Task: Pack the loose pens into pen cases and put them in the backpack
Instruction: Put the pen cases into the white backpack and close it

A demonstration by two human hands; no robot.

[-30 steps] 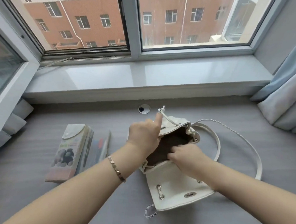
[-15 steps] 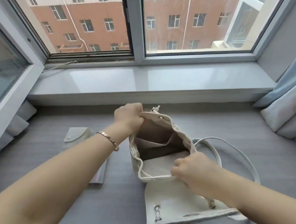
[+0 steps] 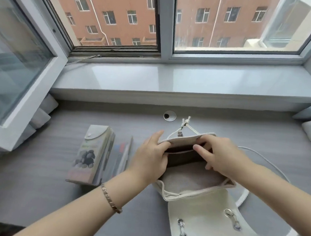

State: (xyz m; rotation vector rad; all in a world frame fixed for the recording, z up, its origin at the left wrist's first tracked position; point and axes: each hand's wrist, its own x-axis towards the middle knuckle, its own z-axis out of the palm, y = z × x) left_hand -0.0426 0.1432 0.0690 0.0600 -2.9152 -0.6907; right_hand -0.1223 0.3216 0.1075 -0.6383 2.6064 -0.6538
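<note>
White backpack [image 3: 208, 220] gapes open; pen cases [image 3: 93, 154] beside.

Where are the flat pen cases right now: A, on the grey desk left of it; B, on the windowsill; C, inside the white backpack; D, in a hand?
A: the flat translucent pen cases lie on the grey desk, left of the white drawstring backpack, whose mouth the left hand and right hand hold open.

Both forearms extended far, L hand [image 3: 150, 159] and R hand [image 3: 219, 155] close together, fingers curled, each pinching backpack [image 3: 200, 208] rim
</note>
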